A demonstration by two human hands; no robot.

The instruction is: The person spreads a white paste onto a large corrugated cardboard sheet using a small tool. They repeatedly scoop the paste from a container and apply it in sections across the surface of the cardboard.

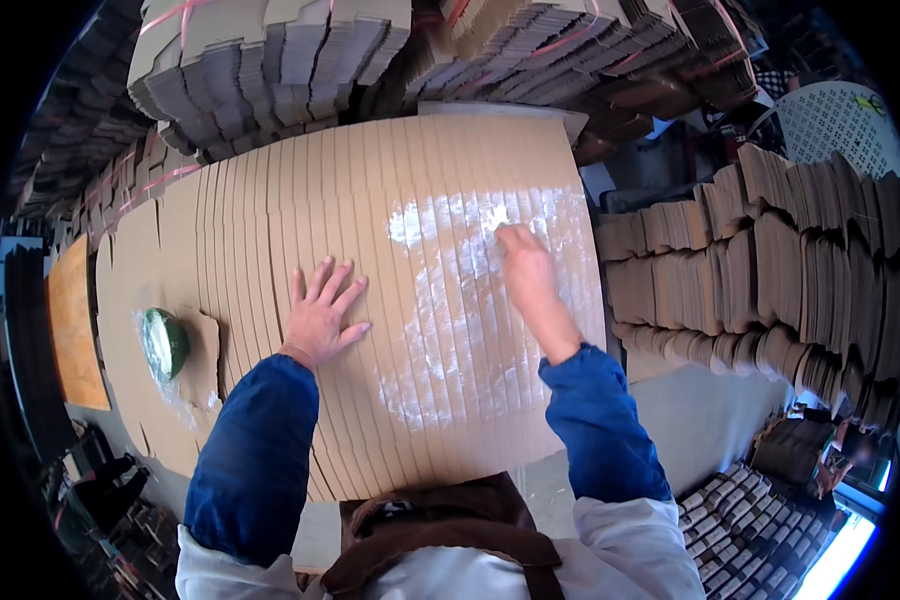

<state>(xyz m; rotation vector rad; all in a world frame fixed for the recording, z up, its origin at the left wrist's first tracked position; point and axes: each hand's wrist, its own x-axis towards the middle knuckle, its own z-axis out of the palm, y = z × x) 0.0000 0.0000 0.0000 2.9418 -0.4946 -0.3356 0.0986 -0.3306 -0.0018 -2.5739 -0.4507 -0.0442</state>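
Overlapping cardboard sheets [260, 220] lie fanned out in front of me, their edges forming narrow strips. My left hand [320, 312] rests flat on them, fingers spread, holding nothing. Wet white paste [440, 290] is smeared in streaks over the right part of the strips. At the upper part of the smear my right hand [526, 262] is closed, fingers pinched together. A bright white patch shows at its fingertips; what the fingers hold is too hidden to make out. To the left, a green bowl [163, 343] with clear plastic around it sits on the cardboard by a torn piece [203, 350].
Tall stacks of cut cardboard [270, 70] tied with pink string stand along the far side. More brown stacked pieces [760, 250] are at the right. A perforated pale chair back [840, 125] is at the far right, and an orange-brown board [75, 325] at the left.
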